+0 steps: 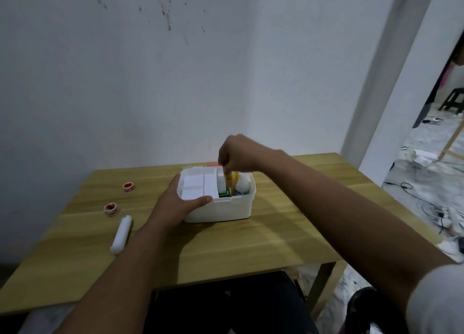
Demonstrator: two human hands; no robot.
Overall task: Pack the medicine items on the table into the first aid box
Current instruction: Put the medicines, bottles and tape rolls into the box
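The white first aid box [221, 210] stands open in the middle of the wooden table [288, 223]. My left hand [177, 203] grips its near left corner, thumb along the front rim. My right hand [236, 154] hovers over the box's right compartment, pinching a thin yellow-orange item [229, 180] that points down into it. Inside, a green pack [224, 192] and a white bottle [242, 184] show. A white divided tray fills the left half. On the table to the left lie two red-and-white tape rolls [129, 187] [111, 209] and a white tube-shaped roll [121, 234].
A white wall rises just behind the table. To the right, a doorway opens onto a floor strewn with cables [426, 208] and a dark stool [453, 100]. A dark round object [361, 306] sits low at the right.
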